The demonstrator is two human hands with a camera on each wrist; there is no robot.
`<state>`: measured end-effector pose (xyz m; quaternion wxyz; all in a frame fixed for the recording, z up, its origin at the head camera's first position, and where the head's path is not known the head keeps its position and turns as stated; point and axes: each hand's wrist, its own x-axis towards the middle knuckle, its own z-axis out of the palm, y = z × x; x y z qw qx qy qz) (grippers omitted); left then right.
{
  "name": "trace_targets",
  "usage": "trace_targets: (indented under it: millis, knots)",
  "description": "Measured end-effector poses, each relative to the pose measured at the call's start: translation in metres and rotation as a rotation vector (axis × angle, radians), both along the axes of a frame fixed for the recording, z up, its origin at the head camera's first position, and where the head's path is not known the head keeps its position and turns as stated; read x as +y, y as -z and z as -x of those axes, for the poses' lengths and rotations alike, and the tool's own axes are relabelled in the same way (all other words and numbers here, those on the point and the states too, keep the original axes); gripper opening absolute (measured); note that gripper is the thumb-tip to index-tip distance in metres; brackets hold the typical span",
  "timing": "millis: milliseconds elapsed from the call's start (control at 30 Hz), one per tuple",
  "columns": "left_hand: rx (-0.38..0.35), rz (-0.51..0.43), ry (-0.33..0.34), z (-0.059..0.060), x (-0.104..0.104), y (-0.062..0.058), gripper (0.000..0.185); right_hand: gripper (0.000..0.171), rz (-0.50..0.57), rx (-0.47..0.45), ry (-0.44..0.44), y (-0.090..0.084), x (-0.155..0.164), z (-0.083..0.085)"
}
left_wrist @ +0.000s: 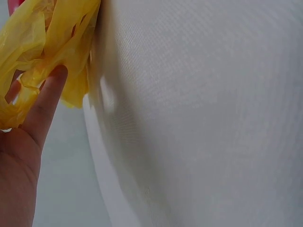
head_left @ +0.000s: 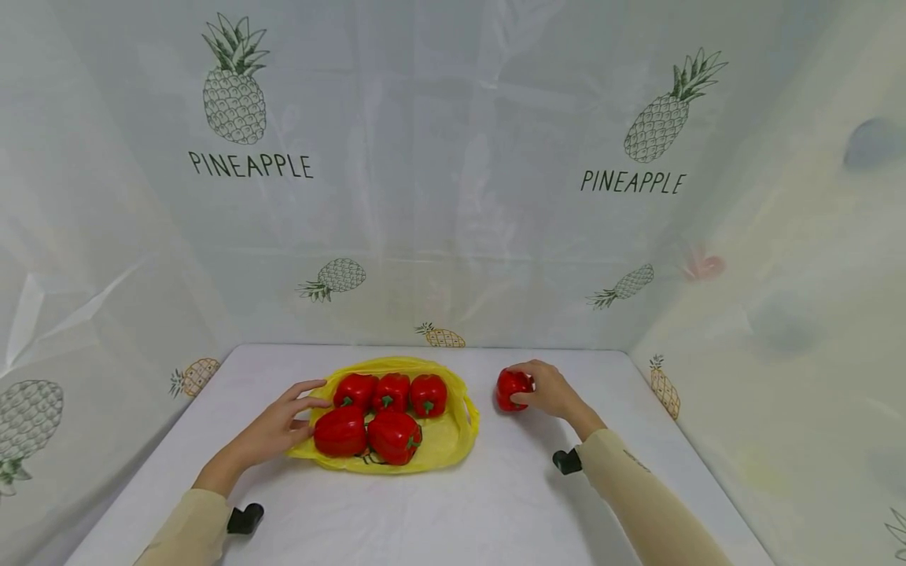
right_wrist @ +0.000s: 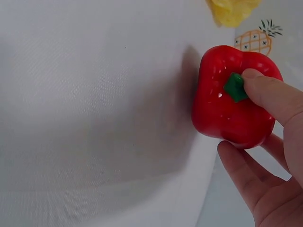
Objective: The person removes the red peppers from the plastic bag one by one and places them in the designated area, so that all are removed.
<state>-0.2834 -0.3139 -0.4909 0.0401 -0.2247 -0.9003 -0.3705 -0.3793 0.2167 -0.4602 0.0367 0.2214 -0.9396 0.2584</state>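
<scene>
Gripping a red pepper [right_wrist: 227, 94], right hand [head_left: 548, 391] curled.

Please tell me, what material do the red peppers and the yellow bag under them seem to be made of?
The red pepper that the right hand grips looks like glossy moulded plastic: sharp highlights, very even colour and a flat green stem, though real fruit cannot be excluded. The yellow bag, touched by the left hand, appears to be thin, crinkled, half-translucent plastic film, which folds softly at the fingers.
</scene>
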Motion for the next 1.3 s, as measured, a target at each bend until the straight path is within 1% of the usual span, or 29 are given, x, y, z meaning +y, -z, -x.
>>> trace_targets:
  millis: [200,333,467,667,800,1100,1300]
  knots:
    - [-0.007,-0.006,0.006,0.001,0.0,0.0,0.04,0.051,0.001,-0.017,0.009,0.002,0.0,0.002]
    - [0.002,-0.001,0.009,0.001,-0.001,0.0,0.04,0.051,-0.003,-0.025,0.012,0.002,0.001,0.002]
    - [0.014,0.008,0.006,0.001,-0.001,-0.001,0.041,0.053,-0.008,-0.045,0.012,0.001,0.0,0.001]
    - [0.006,0.006,0.007,0.001,-0.001,0.0,0.041,0.054,-0.01,-0.076,0.019,-0.001,-0.001,-0.001]
    - [-0.003,-0.001,0.006,0.001,-0.001,0.001,0.042,0.055,-0.02,-0.072,0.019,-0.002,-0.002,-0.002]
    - [-0.022,0.0,0.0,0.001,-0.002,0.0,0.041,0.06,-0.042,-0.087,0.051,-0.006,0.0,-0.003]
    - [-0.015,0.0,-0.003,0.001,-0.002,0.0,0.041,0.061,-0.056,-0.065,0.046,-0.013,0.003,-0.005]
